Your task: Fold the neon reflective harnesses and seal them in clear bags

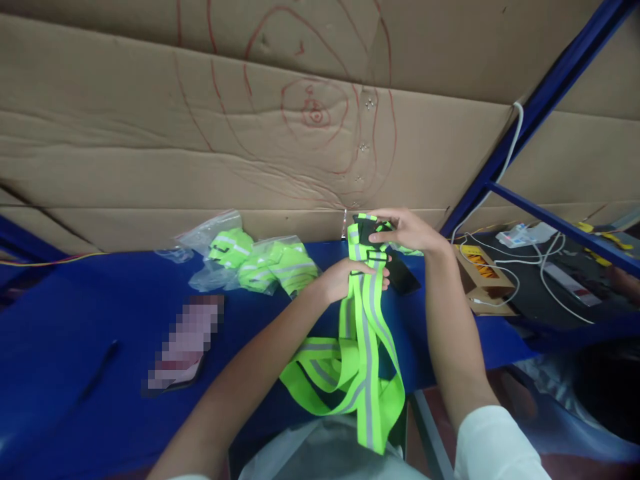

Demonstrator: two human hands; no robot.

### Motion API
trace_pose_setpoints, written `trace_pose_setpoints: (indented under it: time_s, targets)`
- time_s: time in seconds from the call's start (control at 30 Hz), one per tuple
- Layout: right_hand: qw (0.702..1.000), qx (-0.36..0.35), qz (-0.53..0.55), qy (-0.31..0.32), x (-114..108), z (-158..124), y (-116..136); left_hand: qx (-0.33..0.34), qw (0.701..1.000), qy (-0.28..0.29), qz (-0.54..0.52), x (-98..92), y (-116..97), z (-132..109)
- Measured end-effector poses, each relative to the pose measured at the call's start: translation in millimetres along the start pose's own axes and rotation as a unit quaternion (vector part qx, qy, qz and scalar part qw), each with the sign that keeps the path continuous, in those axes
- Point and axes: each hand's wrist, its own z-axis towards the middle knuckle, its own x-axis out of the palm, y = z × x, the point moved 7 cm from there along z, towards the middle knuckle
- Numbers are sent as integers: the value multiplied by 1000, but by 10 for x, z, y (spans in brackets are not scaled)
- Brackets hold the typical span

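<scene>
A neon-green reflective strap (367,347) with a grey stripe hangs in loops from my hands, over the table's front edge and toward my lap. My left hand (345,279) is closed round its upper part, just below a black slide buckle (376,256). Above it, my right hand (403,230) grips the top end of the strap, where a black piece (369,232) shows under the thumb. To the left lie clear plastic bags (290,263) with folded green straps inside. A dark flat object (404,275) rests just beyond my hands to the right.
On the blue table (60,347) lie a phone (185,343) with a blurred screen and a dark thin cable (100,370). A cardboard wall (150,167) stands behind. At right are a blue frame bar (530,107), white cables, an open cardboard box (493,300) and another person's dark head (610,387).
</scene>
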Motion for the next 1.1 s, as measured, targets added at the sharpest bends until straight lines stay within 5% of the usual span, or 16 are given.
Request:
trace_pose_setpoints:
  time_s: [0.1,0.2,0.4,0.53,0.67,0.8,0.87,0.97,1.03,1.1]
  targets:
    - [985,-64,-42,-154,-149,8,102,41,999,-11,4,47,-133,-82]
    - [964,-103,-101,-223,-117,13,211,84,996,-27,17,99,-293,-158]
    - [915,-186,-308,-180,334,74,536,155,984,-51,71,89,-630,-276]
    - [909,-192,-350,-119,575,71,672,209,974,-50,74,72,-858,-403]
    - [931,-247,-252,-88,619,23,822,241,962,-93,94,-4,-1038,-572]
    - [931,-256,-41,-258,162,-97,827,233,951,-62,193,47,-1112,-758]
    - [952,-204,22,-227,91,-78,745,218,945,-19,244,123,-1088,-823]
    - [991,-97,48,-74,276,-9,638,168,948,27,267,203,-979,-821]
    - [993,-81,37,-75,353,5,646,161,964,25,210,216,-950,-768]
    - [984,-98,29,-143,373,22,683,187,975,-2,118,199,-972,-709]
